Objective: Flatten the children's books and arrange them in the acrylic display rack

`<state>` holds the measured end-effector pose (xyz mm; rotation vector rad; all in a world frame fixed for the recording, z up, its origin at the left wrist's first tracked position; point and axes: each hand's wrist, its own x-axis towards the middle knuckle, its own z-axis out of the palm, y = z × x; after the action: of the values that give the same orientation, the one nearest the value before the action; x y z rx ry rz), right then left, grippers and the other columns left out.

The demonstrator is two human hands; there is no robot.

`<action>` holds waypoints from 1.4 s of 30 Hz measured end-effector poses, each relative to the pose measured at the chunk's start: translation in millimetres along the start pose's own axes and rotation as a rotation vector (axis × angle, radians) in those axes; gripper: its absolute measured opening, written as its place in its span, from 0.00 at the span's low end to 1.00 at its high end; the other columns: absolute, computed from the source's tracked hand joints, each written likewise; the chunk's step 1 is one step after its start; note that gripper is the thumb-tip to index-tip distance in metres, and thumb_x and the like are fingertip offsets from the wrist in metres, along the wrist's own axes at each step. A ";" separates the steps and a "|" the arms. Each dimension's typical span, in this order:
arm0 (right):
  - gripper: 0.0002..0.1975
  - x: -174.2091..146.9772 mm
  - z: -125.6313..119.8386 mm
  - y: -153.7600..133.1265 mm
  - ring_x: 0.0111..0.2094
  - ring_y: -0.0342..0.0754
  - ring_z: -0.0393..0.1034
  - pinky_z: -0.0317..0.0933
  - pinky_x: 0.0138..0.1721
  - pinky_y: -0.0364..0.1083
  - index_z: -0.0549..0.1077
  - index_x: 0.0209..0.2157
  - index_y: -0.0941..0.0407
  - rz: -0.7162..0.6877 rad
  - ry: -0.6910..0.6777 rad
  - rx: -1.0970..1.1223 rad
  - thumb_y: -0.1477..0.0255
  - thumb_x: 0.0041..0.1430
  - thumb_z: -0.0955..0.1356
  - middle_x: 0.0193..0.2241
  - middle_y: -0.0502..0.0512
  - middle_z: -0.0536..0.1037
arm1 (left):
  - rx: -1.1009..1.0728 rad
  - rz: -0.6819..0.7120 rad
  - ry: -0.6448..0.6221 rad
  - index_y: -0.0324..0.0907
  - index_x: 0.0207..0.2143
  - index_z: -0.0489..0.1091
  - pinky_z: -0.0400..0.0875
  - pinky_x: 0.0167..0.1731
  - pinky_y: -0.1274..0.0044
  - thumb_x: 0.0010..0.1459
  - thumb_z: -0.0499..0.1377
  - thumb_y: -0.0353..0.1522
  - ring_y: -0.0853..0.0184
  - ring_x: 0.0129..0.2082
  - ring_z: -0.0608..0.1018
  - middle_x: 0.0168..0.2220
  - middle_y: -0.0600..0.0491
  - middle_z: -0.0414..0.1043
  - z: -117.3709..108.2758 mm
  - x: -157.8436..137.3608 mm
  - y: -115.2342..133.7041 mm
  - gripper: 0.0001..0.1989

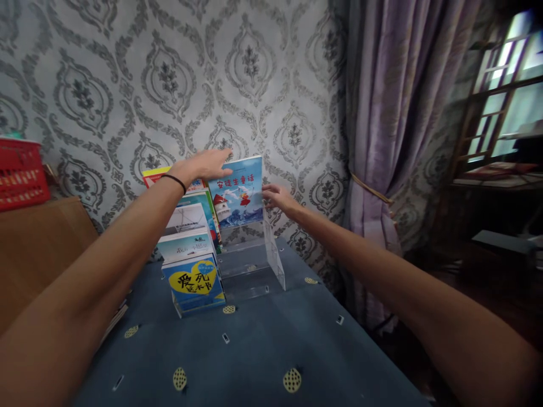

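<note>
The clear rack point(274, 255) is open at lower right; books point(190, 249) block its left.

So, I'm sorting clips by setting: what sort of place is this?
Probably a room in a home: patterned wallpaper, a tied-back lilac curtain, and a blue table bearing a clear rack of books.

Upper book point(238, 195) "安徒生童话", front book point(194, 284) "爱死这本书"

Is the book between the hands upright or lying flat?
Upright: the book shows its front cover, title near its top, left hand at its upper left, right hand by its right edge.
</note>
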<state>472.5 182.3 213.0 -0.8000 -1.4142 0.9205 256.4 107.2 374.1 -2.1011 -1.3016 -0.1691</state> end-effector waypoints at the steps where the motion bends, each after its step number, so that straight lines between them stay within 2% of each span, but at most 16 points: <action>1: 0.06 -2.4 -1.4 2.5 0.35 0.46 0.71 0.68 0.30 0.41 0.73 0.34 0.56 -0.010 0.038 0.008 0.75 0.52 0.71 0.31 0.51 0.76 | -0.004 -0.009 0.070 0.41 0.62 0.63 0.69 0.50 0.64 0.63 0.55 0.40 0.53 0.50 0.77 0.53 0.43 0.75 -0.9 -4.1 -0.3 0.27; 4: 0.06 -18.3 -5.1 12.6 0.33 0.45 0.72 0.64 0.26 0.39 0.72 0.31 0.55 -0.020 0.152 0.037 0.68 0.53 0.71 0.29 0.52 0.77 | -0.043 -0.055 0.338 0.37 0.58 0.66 0.67 0.53 0.65 0.65 0.50 0.33 0.56 0.51 0.77 0.50 0.43 0.76 -1.6 -19.9 -6.6 0.21; 7: 0.12 -50.9 -6.0 26.5 0.28 0.45 0.72 0.62 0.23 0.39 0.72 0.28 0.55 0.006 0.181 0.066 0.60 0.51 0.71 0.26 0.53 0.77 | -0.102 -0.139 0.503 0.36 0.55 0.69 0.68 0.53 0.65 0.66 0.48 0.31 0.58 0.48 0.78 0.45 0.45 0.78 0.1 -43.7 -18.6 0.18; 10: 0.18 -96.9 -1.9 43.2 0.21 0.44 0.69 0.59 0.21 0.40 0.72 0.24 0.56 0.045 0.142 0.094 0.54 0.46 0.72 0.21 0.53 0.76 | -0.170 -0.174 0.599 0.36 0.52 0.69 0.69 0.52 0.67 0.66 0.49 0.31 0.59 0.47 0.78 0.44 0.45 0.78 5.1 -81.0 -27.4 0.17; 12: 0.21 -129.9 3.9 54.7 0.19 0.42 0.65 0.58 0.21 0.41 0.75 0.25 0.56 0.110 0.053 0.165 0.51 0.44 0.74 0.19 0.51 0.75 | -0.226 -0.196 0.646 0.37 0.50 0.70 0.70 0.50 0.69 0.67 0.48 0.32 0.60 0.46 0.78 0.44 0.45 0.78 13.1 -114.3 -27.4 0.16; 16: 0.26 -190.3 24.2 74.8 0.16 0.41 0.62 0.54 0.19 0.41 0.76 0.26 0.56 0.264 -0.070 0.213 0.47 0.42 0.75 0.16 0.49 0.72 | -0.275 -0.265 0.651 0.40 0.48 0.70 0.71 0.50 0.67 0.67 0.48 0.34 0.59 0.46 0.77 0.44 0.46 0.78 50.8 -196.3 -16.3 0.14; 21: 0.30 -247.2 60.4 96.3 0.16 0.42 0.63 0.55 0.19 0.41 0.74 0.25 0.56 0.410 -0.242 0.151 0.40 0.39 0.74 0.15 0.49 0.72 | -0.216 -0.373 0.461 0.40 0.46 0.71 0.71 0.50 0.64 0.67 0.47 0.31 0.56 0.46 0.77 0.44 0.43 0.78 130.8 -304.5 -4.8 0.15; 24: 0.31 -274.5 80.5 106.1 0.18 0.44 0.67 0.58 0.20 0.42 0.75 0.27 0.56 0.445 -0.352 0.082 0.39 0.42 0.72 0.18 0.51 0.74 | -0.128 -0.487 0.228 0.37 0.47 0.72 0.70 0.53 0.60 0.66 0.46 0.29 0.54 0.47 0.77 0.45 0.40 0.77 169.2 -362.4 -1.7 0.17; 26: 0.31 -289.0 93.2 109.7 0.19 0.44 0.68 0.59 0.20 0.42 0.75 0.28 0.56 0.460 -0.416 0.050 0.39 0.44 0.72 0.19 0.51 0.75 | -0.060 -0.591 0.076 0.36 0.51 0.71 0.65 0.58 0.55 0.66 0.46 0.28 0.51 0.53 0.75 0.51 0.37 0.75 184.0 -395.5 -1.9 0.18; 30: 0.31 -306.7 122.8 110.8 0.21 0.45 0.69 0.61 0.21 0.42 0.76 0.29 0.56 0.488 -0.497 0.021 0.39 0.45 0.71 0.20 0.52 0.76 | 0.042 -0.818 -0.126 0.33 0.59 0.65 0.53 0.63 0.46 0.66 0.47 0.30 0.47 0.65 0.65 0.62 0.32 0.66 194.9 -444.0 -12.7 0.22; 33: 0.32 -313.4 149.0 108.6 0.21 0.45 0.69 0.61 0.22 0.42 0.76 0.29 0.56 0.491 -0.533 0.016 0.39 0.45 0.71 0.21 0.53 0.76 | 0.091 -0.906 -0.222 0.28 0.62 0.61 0.51 0.63 0.44 0.67 0.49 0.34 0.43 0.67 0.61 0.65 0.27 0.60 194.9 -467.3 -25.6 0.26; 35: 0.32 -316.4 165.7 106.9 0.20 0.45 0.68 0.60 0.21 0.42 0.76 0.28 0.56 0.494 -0.555 0.020 0.38 0.44 0.72 0.20 0.53 0.75 | 0.103 -0.961 -0.275 0.27 0.63 0.59 0.53 0.61 0.44 0.67 0.50 0.37 0.40 0.67 0.61 0.65 0.26 0.59 192.7 -478.9 -33.0 0.28; 38: 0.32 -319.9 183.9 104.8 0.20 0.45 0.67 0.59 0.20 0.43 0.76 0.27 0.55 0.490 -0.571 0.020 0.37 0.42 0.72 0.19 0.53 0.75 | 0.077 -0.991 -0.333 0.28 0.63 0.60 0.58 0.60 0.47 0.67 0.50 0.37 0.40 0.66 0.63 0.65 0.26 0.61 186.7 -491.5 -40.6 0.28; 42: 0.32 -324.0 191.1 103.7 0.20 0.46 0.67 0.59 0.21 0.44 0.78 0.27 0.55 0.458 -0.565 0.002 0.37 0.43 0.72 0.20 0.54 0.76 | 0.046 -0.950 -0.383 0.31 0.61 0.62 0.58 0.62 0.52 0.68 0.50 0.34 0.46 0.64 0.67 0.63 0.30 0.64 177.1 -498.6 -44.7 0.23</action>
<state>294.4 -73.7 -21.6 -0.9238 -1.7420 1.5912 -68.6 -151.9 43.6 -1.3487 -2.4239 -0.1310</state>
